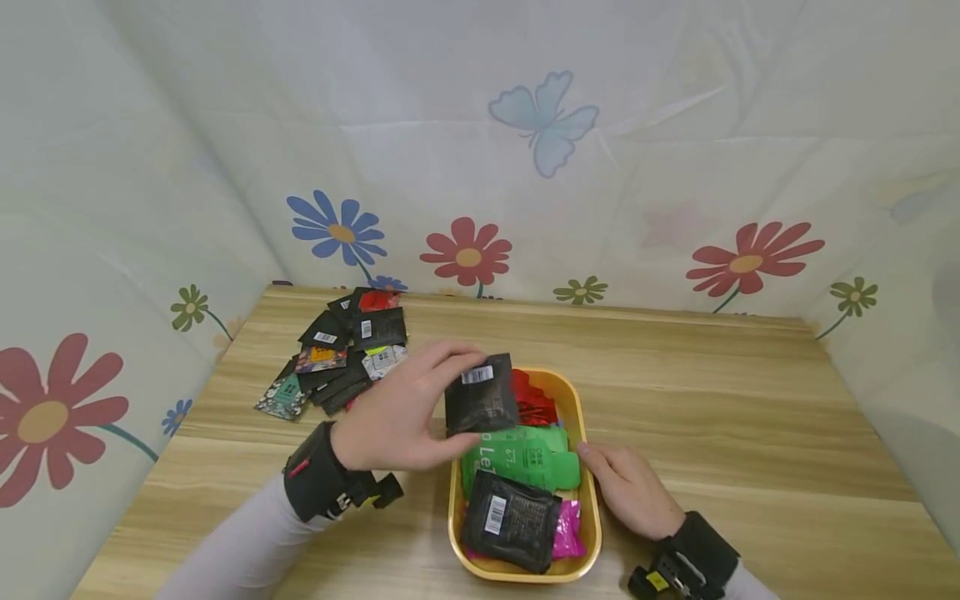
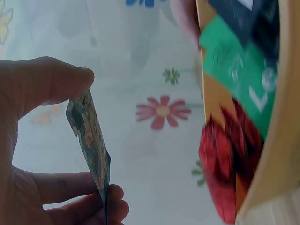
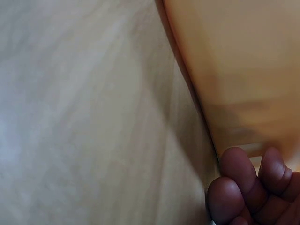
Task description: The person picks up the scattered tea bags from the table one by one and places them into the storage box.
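Green pouch (image 1: pixel 525 458): "Le" (sideways).

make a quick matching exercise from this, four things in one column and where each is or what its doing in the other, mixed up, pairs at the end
1. left hand
2. green pouch
3. packet pile
4. right hand

A. on the table, left of the yellow basket
B. touching the basket's right side
C. holding up a black packet
D. inside the basket

Pairs: 1-C, 2-D, 3-A, 4-B
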{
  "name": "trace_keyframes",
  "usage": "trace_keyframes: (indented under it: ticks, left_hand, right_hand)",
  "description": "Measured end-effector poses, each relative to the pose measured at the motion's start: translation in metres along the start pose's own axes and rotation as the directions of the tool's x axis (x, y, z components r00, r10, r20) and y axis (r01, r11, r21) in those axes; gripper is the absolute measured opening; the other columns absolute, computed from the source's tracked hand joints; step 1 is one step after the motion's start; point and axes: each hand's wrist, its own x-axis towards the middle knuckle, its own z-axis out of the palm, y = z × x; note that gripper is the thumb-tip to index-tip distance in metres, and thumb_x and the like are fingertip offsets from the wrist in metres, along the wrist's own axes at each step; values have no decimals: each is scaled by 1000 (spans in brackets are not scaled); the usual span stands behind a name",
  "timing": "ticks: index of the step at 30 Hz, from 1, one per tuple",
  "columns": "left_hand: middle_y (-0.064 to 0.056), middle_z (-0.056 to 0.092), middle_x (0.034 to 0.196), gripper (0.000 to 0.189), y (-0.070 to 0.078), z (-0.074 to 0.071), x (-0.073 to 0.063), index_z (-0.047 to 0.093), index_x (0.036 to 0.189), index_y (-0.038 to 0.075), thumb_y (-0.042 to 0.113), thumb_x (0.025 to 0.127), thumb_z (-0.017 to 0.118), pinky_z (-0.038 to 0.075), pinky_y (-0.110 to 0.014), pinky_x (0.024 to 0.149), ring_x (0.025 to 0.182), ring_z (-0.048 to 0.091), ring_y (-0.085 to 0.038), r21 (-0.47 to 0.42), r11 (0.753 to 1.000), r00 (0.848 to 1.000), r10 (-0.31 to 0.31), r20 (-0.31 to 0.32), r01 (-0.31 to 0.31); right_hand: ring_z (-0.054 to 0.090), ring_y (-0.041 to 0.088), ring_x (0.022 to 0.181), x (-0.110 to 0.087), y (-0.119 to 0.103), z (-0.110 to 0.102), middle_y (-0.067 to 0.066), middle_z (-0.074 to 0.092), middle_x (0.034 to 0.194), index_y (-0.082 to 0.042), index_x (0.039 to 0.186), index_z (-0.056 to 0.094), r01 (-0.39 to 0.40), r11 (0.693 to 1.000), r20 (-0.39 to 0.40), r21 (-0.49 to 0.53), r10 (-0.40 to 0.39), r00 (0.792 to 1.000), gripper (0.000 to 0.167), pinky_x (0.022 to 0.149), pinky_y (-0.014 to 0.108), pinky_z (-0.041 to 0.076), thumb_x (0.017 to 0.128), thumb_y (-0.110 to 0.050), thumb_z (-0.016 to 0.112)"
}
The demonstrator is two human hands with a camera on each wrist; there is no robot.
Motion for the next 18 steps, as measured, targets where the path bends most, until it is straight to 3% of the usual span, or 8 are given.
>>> trace_keyframes:
  ticks: [6, 10, 14, 16, 18]
  left_hand:
    - [2, 50, 147, 84, 31, 17, -5, 49, 151, 13, 50, 83, 81, 51, -35, 109, 131, 50, -11, -103, 992, 992, 89, 92, -79]
    - [4, 32, 165, 102, 46, 25, -11, 28, 164, 26, 65, 82, 76, 44, -46, 118, 148, 37, -16, -112, 989, 969, 121, 215, -98]
    - [7, 8, 174, 117, 50, 24, -15, 7, 167, 36, 74, 78, 73, 28, -55, 126, 161, 13, -20, -98, 991, 951, 118, 287, -94]
    - [7, 5, 175, 117, 47, 22, -15, 6, 167, 36, 74, 78, 73, 22, -55, 128, 162, 7, -19, -103, 992, 952, 103, 290, -76]
    - [7, 4, 175, 116, 43, 19, -15, 8, 167, 34, 73, 79, 73, 23, -57, 128, 163, 7, -20, -100, 993, 955, 88, 281, -62]
  right_hand:
    - [71, 14, 112, 0, -1, 0, -8, 77, 112, -19, 122, 76, 2, 1000, 0, -2, -2, 1000, 47, 100, 44, 57, 113, -42, 36]
    - [70, 11, 107, 1, -1, 0, -10, 76, 107, -20, 119, 77, 12, 1000, 2, -6, -12, 1000, 46, 97, 39, 57, 112, -43, 37]
    - [70, 9, 105, 1, 0, 0, -12, 76, 105, -21, 117, 77, 25, 1000, -2, -12, -25, 1000, 45, 96, 34, 56, 112, -41, 38]
    - [70, 8, 105, 1, -1, 0, -12, 76, 105, -21, 118, 77, 24, 1000, -2, -13, -24, 1000, 45, 96, 34, 56, 113, -40, 37]
    - [70, 8, 106, 1, -1, 0, -11, 76, 106, -20, 119, 77, 18, 1000, 0, -11, -18, 1000, 45, 96, 34, 56, 113, -40, 37]
